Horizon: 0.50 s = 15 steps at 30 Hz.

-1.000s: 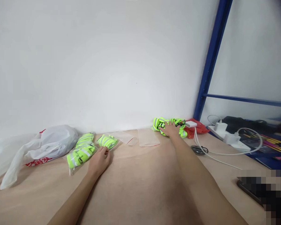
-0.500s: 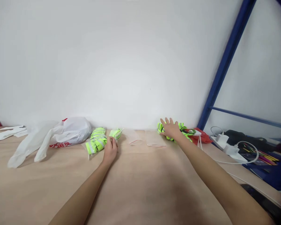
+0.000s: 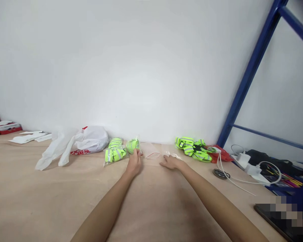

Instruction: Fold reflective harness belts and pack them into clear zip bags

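Observation:
My left hand [image 3: 134, 163] holds a clear bag with a rolled neon-yellow reflective strap [image 3: 132, 146] near the wall. Just left of it lies a bagged bundle of the same straps [image 3: 114, 153]. My right hand [image 3: 170, 162] rests flat on the tabletop, fingers on the edge of an empty clear zip bag [image 3: 170, 154]. Another empty bag with a red seal [image 3: 152, 154] lies between my hands. A loose heap of neon reflective straps [image 3: 193, 148] sits further right against the wall.
A white plastic shopping bag [image 3: 86, 143] lies left of the bundles. To the right are a red bag [image 3: 221, 154], a white charger and cable [image 3: 238, 158], a small dark round item [image 3: 218, 173] and a blue rack post [image 3: 247, 72]. Papers [image 3: 30, 137] lie far left.
My right hand left the loose strap heap and came down onto the empty clear bag. My left hand took hold of the bagged strap. The view panned left.

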Each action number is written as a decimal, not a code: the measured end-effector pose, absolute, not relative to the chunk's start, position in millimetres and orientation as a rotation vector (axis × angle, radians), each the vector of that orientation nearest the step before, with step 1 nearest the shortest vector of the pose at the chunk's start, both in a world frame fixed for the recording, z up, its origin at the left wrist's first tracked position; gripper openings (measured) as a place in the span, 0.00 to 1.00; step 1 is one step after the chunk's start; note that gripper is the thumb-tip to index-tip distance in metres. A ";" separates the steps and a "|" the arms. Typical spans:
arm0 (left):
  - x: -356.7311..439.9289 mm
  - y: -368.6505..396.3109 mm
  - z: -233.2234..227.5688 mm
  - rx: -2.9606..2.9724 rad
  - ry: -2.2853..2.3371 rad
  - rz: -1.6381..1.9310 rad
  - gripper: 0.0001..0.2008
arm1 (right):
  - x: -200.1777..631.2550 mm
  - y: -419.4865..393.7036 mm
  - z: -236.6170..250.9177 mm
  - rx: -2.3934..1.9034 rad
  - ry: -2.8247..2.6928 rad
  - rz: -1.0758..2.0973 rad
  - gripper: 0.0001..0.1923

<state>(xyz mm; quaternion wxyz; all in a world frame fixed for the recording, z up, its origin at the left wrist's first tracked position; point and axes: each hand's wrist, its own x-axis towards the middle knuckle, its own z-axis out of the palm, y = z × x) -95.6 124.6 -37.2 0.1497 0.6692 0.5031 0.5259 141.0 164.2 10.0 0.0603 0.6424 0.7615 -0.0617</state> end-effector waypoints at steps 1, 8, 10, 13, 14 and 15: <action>-95.3 124.5 -37.6 1.947 1.447 1.482 0.09 | 141.9 165.1 8.7 1.915 2.339 -0.229 0.45; -94.5 128.1 -41.3 2.040 1.464 1.354 0.08 | 129.4 164.2 -4.0 1.701 2.650 -0.278 0.45; -94.2 129.3 -42.5 2.052 1.479 1.336 0.08 | 122.4 165.1 -8.9 1.638 2.691 -0.263 0.37; -94.3 129.8 -43.1 2.052 1.504 1.324 0.08 | 112.3 168.3 -15.0 1.682 2.629 -0.237 0.32; -94.4 129.5 -42.9 2.050 1.509 1.324 0.08 | 109.1 169.6 -16.7 1.714 2.606 -0.232 0.33; -94.7 128.9 -42.4 2.047 1.509 1.325 0.08 | 106.0 170.8 -18.3 1.749 2.584 -0.227 0.33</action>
